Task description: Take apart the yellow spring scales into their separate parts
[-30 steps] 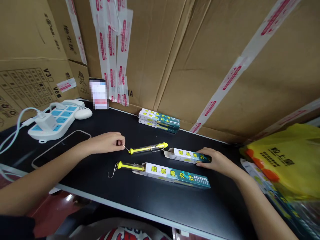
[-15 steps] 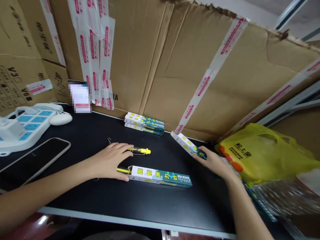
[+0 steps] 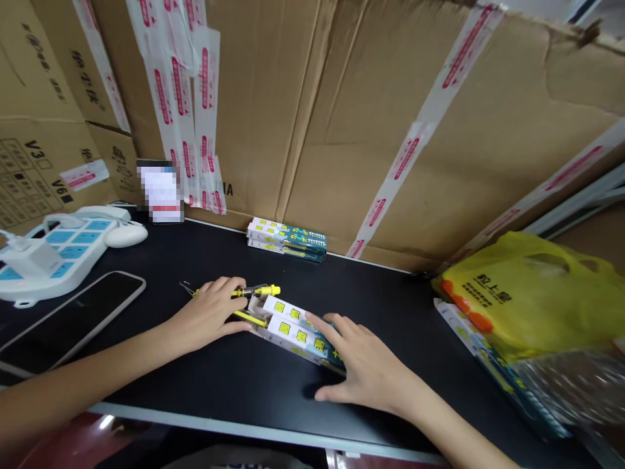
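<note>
Two narrow white-and-teal boxes lie side by side on the black table: a rear box (image 3: 283, 307) and a front box (image 3: 293, 333). A yellow rod (image 3: 251, 318) sticks out of the front box's open left end. My left hand (image 3: 215, 309) has its fingers bent around a spring scale with a yellow end (image 3: 263, 290), its thumb beside the rod. My right hand (image 3: 361, 365) rests over the right ends of both boxes, fingers spread and thumb apart on the table side. A metal hook shows left of my left hand.
Stacked boxes (image 3: 287, 241) stand against the cardboard wall (image 3: 381, 117). On the left are a phone (image 3: 73, 319), a power strip (image 3: 73, 244) and a propped screen (image 3: 160, 192). More boxes (image 3: 502, 371) lie by a yellow bag (image 3: 532, 293) on the right.
My right hand has brought its box left and down beside the other box, and its fingers have spread. My left hand and the spring scale have shifted slightly left.
</note>
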A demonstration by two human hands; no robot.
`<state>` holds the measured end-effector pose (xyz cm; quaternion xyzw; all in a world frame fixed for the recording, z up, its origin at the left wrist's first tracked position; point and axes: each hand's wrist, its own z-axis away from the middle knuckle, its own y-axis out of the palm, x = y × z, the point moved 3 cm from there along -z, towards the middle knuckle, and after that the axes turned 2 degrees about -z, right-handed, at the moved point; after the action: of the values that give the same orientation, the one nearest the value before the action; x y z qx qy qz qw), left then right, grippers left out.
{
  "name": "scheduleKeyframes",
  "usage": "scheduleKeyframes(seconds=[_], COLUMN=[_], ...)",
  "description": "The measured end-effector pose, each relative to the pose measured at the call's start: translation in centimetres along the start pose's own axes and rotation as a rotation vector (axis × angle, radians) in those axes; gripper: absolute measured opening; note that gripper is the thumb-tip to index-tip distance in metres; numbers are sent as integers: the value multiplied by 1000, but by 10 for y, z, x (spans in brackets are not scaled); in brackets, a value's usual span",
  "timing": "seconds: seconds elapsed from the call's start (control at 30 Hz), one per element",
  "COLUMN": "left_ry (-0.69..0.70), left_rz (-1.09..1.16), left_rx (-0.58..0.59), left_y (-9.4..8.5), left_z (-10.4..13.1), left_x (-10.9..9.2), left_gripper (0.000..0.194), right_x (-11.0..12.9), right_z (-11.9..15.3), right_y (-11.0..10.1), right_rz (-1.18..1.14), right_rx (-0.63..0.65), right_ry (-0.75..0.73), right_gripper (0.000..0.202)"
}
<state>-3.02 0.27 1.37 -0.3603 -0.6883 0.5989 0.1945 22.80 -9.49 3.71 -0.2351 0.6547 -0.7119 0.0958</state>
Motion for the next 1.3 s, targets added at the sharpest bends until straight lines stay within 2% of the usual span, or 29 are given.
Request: scheduleKeyframes(seconds=[0.1, 0.17, 0.23, 0.3, 0.4, 0.47, 0.53, 0.6, 0.7, 0.8, 0.9, 0.97, 1.0, 1.07, 1.17, 1.23, 1.3], left_ry=[24, 60, 109, 155, 171, 164, 137, 104, 109, 180, 234, 245, 245, 254, 264, 228, 129], left_rz=[49, 44, 21, -6, -64, -80, -64, -34, -7, 36, 78, 71, 54, 9, -20, 26, 185], left_rx=[21, 30, 35, 34, -5, -37, -58, -65, -76, -74, -67, -62, -64, -70, -79, -115, -194], left_y=[3, 5, 7, 10, 12, 12, 12, 15, 22, 28, 31, 33, 33, 34, 34, 30, 21], left_z=[-12, -21, -30, -39, -50, -54, -57, -58, -62, -67, -75, -80, -82, -87, -89, -88, -84], left_x=[-3, -5, -5, -2, 7, 10, 9, 3, -10, -21, -29, -32, -32, -30, -21, -12, -3], left_gripper=[37, 34, 29, 27, 25, 23, 23, 30, 28, 24, 33, 33, 31, 34, 38, 38, 37], right_x=[-12, -37, -78, -131, -205, -238, -253, -251, -226, -180, -129, -105, -97, -88, -85, -87, -88], right_z=[12, 18, 27, 41, 62, 72, 72, 63, 28, -32, -104, -148, -167, -196, -218, -220, -213], right_y=[1, -1, -4, -9, -13, -13, -12, -14, -26, -40, -45, -44, -42, -40, -38, -39, -42], right_rz=[42, 63, 78, 111, 155, 211, 280, 390, 573, 546, 420, 376, 374, 373, 366, 359, 353], right_rx=[-11, -32, -66, -140, -184, -211, -232, -264, -364, -446, -411, -362, -322, -324, -319, -308, -311], right_ry=[64, 112, 141, 257, 393, 516, 585, 624, 625, 359, 64, 3, 16, 41, 58, 60, 68], right_gripper=[85, 68, 67, 69, 67, 70, 71, 71, 72, 65, 57, 57, 58, 60, 57, 54, 53])
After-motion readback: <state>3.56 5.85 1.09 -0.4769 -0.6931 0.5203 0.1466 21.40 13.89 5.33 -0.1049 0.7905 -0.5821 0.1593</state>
